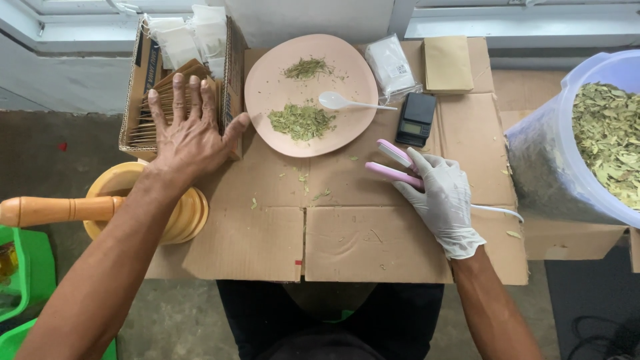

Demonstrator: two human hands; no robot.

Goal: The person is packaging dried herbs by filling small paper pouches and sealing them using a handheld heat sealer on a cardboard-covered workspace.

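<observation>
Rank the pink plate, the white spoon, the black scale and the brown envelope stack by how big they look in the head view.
1. Pink plate, by far the largest.
2. Brown envelope stack.
3. Black scale, close to the stack in size, so that order is unsure.
4. White spoon, the smallest.

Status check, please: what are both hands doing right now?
Left hand flat on brown packets in cardboard box. Gloved right hand grips pink sealer. Nothing blocking.
</observation>
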